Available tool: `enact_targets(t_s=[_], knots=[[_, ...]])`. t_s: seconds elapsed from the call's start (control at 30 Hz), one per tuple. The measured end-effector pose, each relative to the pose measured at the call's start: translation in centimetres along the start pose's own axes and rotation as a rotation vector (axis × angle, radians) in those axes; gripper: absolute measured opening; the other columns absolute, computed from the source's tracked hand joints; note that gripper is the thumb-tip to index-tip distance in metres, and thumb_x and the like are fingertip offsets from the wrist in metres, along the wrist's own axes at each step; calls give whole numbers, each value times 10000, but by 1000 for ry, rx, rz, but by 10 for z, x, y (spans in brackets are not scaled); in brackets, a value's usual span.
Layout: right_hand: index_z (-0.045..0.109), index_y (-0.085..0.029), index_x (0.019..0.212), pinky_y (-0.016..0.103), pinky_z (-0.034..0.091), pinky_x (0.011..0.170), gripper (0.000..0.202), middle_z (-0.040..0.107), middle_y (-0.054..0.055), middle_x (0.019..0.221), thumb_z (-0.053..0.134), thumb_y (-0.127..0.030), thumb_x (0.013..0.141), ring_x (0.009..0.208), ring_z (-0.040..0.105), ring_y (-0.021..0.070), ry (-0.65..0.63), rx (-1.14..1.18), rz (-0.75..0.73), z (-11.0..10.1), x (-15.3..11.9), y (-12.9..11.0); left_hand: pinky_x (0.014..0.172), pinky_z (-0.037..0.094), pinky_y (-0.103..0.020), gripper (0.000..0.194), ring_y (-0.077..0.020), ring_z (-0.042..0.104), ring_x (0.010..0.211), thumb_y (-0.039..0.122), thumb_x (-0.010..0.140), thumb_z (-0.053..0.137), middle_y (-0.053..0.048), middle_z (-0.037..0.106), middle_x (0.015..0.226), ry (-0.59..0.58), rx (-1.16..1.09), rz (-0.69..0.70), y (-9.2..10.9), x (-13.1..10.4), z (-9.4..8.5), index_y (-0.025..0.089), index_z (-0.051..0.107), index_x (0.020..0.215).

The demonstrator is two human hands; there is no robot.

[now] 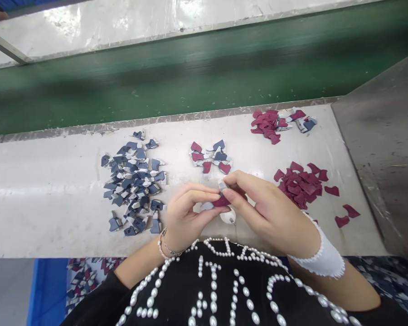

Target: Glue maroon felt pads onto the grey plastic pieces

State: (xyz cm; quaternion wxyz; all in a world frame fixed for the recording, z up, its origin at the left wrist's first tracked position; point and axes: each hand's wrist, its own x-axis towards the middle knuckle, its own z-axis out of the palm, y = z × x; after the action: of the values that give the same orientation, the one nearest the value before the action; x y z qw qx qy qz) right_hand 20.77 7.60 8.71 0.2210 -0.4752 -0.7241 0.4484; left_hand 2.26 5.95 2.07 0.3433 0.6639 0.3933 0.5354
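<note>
Both hands meet near the front edge of the white table. My left hand (190,210) is closed on a small part with a dark red face (221,201) and pale grey ends. My right hand (261,203) pinches the same part from the other side, at its grey upper end. Just beyond my fingers lies a small group of grey parts with red or blue faces (207,167). A round white object (227,216) with a small metal tip shows beneath my hands, partly hidden.
Blue-grey parts (132,181) are heaped on the left. Dark red pieces form two piles, one nearer (301,185) and one farther back (267,124). A green belt (190,81) runs behind the table (47,190). A metal panel (387,149) rises on the right; a blue bin (47,290) stands lower left.
</note>
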Motion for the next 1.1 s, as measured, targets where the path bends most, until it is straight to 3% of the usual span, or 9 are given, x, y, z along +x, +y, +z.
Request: enact_targets(t_s=[0.17,0.4,0.73,0.93,1.1], knots=[[531,-235,999,312,463,737,153,633,15,932,400,-294,1051,849,608,173,-64,45,-36,-10,-9,0,769,644,-292,303,-165,730,863,215,737,859,-29,749,947,-44,2,58,8,5,-5,219,704,997],[542,-243,1171,348,514,739,178,682,56,1039,461,-280,1017,891,653,213,-72,-71,-76,-12,-23,-5,722,659,-222,176,-128,746,789,190,820,788,-27,749,916,-84,80,206,22,10,-13,198,705,975],[540,-238,1065,353,495,670,105,664,34,912,457,-240,1002,786,643,205,-55,-105,-100,-11,-26,-11,804,652,-195,225,-129,744,874,102,810,779,-62,747,991,-144,66,247,24,7,-16,136,703,1019],[541,-236,1132,340,499,739,145,676,31,1004,453,-286,1029,884,654,198,-121,-86,-67,-14,-25,-7,894,630,-198,284,-149,745,938,35,781,778,-84,745,1040,-210,78,280,19,6,-18,103,705,1046],[552,-226,1040,326,467,689,117,663,10,934,462,-300,1026,795,628,172,-133,-67,-47,-15,-22,-6,805,654,-225,263,-143,748,858,195,812,793,-46,758,964,-211,108,241,20,11,-19,165,676,1046]])
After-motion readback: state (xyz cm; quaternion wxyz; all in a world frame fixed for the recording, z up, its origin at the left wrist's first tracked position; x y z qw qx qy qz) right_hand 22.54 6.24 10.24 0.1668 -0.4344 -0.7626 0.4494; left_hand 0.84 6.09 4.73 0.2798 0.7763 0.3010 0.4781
